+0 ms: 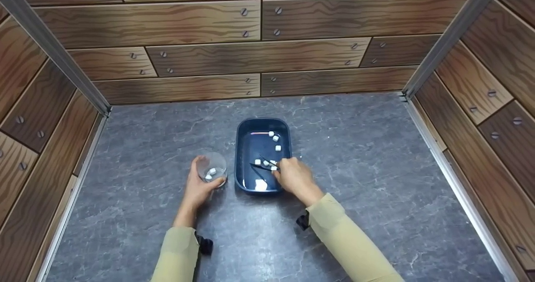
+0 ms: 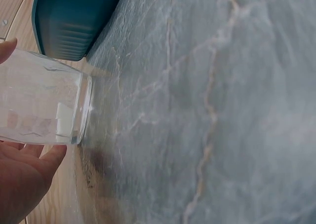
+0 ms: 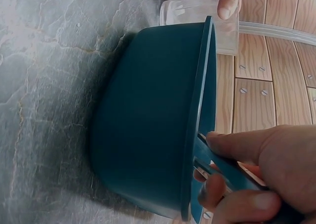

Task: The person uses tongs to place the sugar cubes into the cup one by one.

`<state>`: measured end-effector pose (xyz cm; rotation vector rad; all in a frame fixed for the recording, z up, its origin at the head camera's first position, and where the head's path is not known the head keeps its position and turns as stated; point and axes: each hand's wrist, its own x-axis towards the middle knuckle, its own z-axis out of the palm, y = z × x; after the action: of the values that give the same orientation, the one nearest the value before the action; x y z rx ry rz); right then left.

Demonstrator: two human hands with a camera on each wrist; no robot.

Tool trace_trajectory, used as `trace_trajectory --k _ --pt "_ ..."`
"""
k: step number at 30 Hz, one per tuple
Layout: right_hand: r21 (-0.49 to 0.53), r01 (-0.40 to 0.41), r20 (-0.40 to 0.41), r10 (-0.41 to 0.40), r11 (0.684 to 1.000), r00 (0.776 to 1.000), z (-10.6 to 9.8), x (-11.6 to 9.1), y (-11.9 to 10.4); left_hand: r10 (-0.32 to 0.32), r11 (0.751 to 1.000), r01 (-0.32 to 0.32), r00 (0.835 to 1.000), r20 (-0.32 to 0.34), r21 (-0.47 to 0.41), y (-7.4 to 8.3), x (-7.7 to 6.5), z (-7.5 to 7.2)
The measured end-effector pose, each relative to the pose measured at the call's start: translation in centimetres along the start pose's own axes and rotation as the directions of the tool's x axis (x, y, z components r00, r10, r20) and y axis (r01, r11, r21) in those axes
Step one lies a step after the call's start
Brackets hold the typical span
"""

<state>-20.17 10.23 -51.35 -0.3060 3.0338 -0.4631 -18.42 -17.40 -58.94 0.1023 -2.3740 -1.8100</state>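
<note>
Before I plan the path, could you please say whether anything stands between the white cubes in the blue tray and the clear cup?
The left wall of the blue tray stands between its white cubes and the clear cup, followed by the cup's own wall. Beyond the left hand gripping the cup, nothing else shows there.

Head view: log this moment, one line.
left hand: holds clear cup, white cubes inside; right hand: grips tweezers, tips in blue tub

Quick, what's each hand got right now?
Left hand: closed around the clear cup, which has white cubes inside.
Right hand: closed on dark tongs, their tips inside the blue tray.
</note>
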Motion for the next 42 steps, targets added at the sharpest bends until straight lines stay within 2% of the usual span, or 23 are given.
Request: trace_trajectory --k 7,22,33,42 --pt "0.000 -0.001 0.020 0.001 1.000 1.000 0.05 0.01 -0.16 0.011 1.000 -0.011 1.000 -0.002 -0.015 -0.04 -0.01 -0.21" --pt "-0.015 0.011 0.011 -0.011 1.000 1.000 -0.55 -0.42 -0.25 0.015 0.999 -0.015 1.000 0.001 -0.031 0.17 0.10 0.22" --pt "-0.012 0.021 0.001 -0.021 1.000 1.000 -0.10 -0.75 -0.20 0.077 0.997 -0.077 0.997 -0.031 0.010 -0.55 -0.07 0.25" --pt "-0.020 0.035 -0.002 -0.035 0.999 0.999 -0.34 -0.59 -0.03 0.030 0.999 -0.030 1.000 -0.006 -0.020 -0.20 0.14 0.21"
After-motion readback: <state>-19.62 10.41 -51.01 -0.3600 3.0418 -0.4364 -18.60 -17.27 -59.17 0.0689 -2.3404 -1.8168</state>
